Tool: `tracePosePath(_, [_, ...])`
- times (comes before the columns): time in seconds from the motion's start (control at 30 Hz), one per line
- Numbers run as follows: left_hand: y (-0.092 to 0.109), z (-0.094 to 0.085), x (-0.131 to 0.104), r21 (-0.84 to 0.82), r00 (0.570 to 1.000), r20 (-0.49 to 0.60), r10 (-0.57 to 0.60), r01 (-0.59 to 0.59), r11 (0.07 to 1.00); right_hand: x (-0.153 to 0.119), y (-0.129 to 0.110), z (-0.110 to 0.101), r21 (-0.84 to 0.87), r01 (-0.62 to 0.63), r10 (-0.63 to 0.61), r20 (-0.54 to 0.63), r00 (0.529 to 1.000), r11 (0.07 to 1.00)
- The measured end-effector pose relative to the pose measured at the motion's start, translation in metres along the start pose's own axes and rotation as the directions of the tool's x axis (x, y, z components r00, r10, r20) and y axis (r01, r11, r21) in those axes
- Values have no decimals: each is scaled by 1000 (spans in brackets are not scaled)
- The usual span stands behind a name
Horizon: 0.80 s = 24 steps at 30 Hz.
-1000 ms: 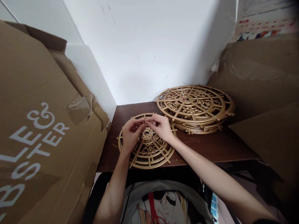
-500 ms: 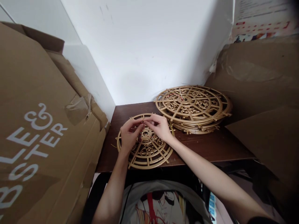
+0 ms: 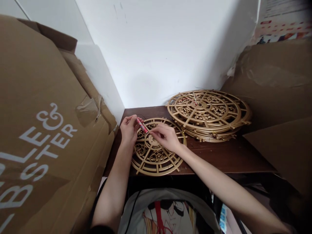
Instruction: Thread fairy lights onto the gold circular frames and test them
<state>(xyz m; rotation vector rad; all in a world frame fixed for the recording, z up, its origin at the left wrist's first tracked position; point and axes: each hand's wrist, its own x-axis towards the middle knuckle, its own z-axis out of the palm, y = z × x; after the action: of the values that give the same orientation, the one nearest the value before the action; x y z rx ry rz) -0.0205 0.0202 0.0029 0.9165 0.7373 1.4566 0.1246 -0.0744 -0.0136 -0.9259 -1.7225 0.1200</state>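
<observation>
A small red battery-like cylinder is tilted above the round gold openwork frame, which lies on the brown table. My left hand pinches the cylinder's upper end between its fingers. At the cylinder's lower end, my right hand has its fingertips pressed together, over the frame's centre. Whatever those fingertips grip is too small to make out. Thin dark wire shows near my left fingers, and a bit of yellow wire is at the frame's right rim.
Several similar gold frames are stacked at the back right of the brown table. A large cardboard box stands at the left, and more cardboard at the right. A white wall rises behind.
My hands have moved apart, the left one to the left and a little up. The red cylinder now shows plainly between them. The camera view has shifted slightly.
</observation>
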Motion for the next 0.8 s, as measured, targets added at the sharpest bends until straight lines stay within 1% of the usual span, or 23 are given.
tracePosePath(0.13, [-9, -2, 5, -32, 997, 9, -83, 83, 996, -4, 2, 4, -49, -12, 15, 46, 999, 999])
tracePosePath(0.23, [-12, -4, 4, -41, 996, 5, -94, 95, 995, -4, 3, 4, -64, -13, 18, 70, 997, 998])
tracePosePath(0.33, [-12, -3, 1, -58, 995, -15, -102, 101, 993, -4, 2, 4, -63, 11, -4, 106, 994, 998])
tracePosePath(0.4, [-11, -3, -2, -63, 993, -21, -117, 116, 991, -4, 2, 4, -69, 4, 5, 125, 992, 998])
tracePosePath(0.63, [-12, -2, -11, -90, 989, -54, -141, 136, 987, -7, 1, 5, -111, -83, 104, 202, 974, 990])
tracePosePath(0.73, [-12, -2, -13, -96, 989, -50, -140, 135, 986, -6, 1, 5, -74, -147, 161, 231, 960, 986])
tracePosePath(0.8, [-12, -2, -14, -87, 989, -52, -139, 134, 987, -5, 0, 6, -33, -213, 214, 251, 944, 976])
